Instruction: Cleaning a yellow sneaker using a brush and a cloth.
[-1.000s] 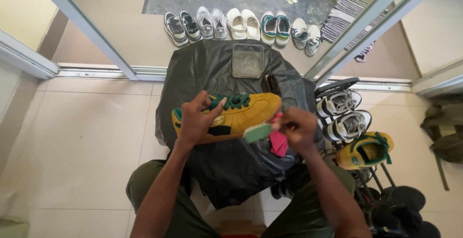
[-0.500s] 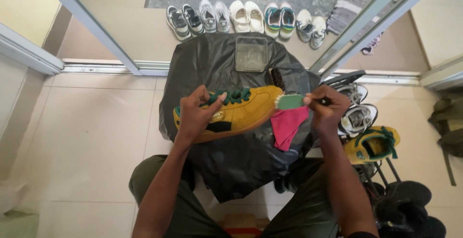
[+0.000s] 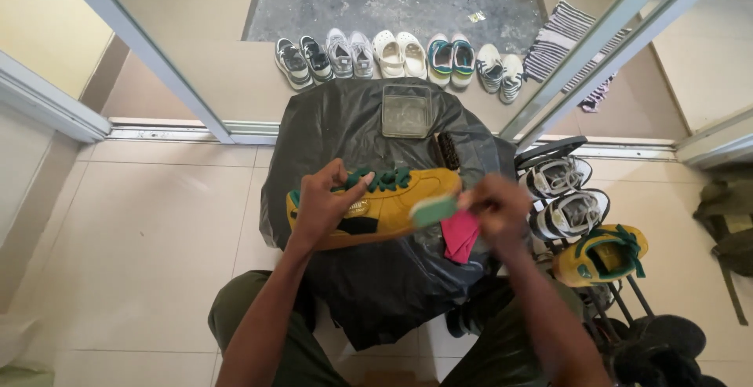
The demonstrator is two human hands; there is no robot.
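The yellow shoe (image 3: 384,207) lies lengthwise left to right over the black plastic sheet (image 3: 392,293), my left hand (image 3: 325,207) clamped around its heel end, my blurred right hand (image 3: 494,207) pinching a green brush (image 3: 434,211) at its toe, beyond them a clear tub (image 3: 406,110).

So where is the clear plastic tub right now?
In the head view, the clear plastic tub sits at the far edge of the black plastic sheet, beyond the yellow shoe, beside a dark brush.

A row of paired shoes (image 3: 396,59) lines the tan floor beyond the black plastic sheet (image 3: 376,293). On the sheet's far edge sits a clear square container (image 3: 406,110); a striped cloth (image 3: 561,42) lies far right of it.
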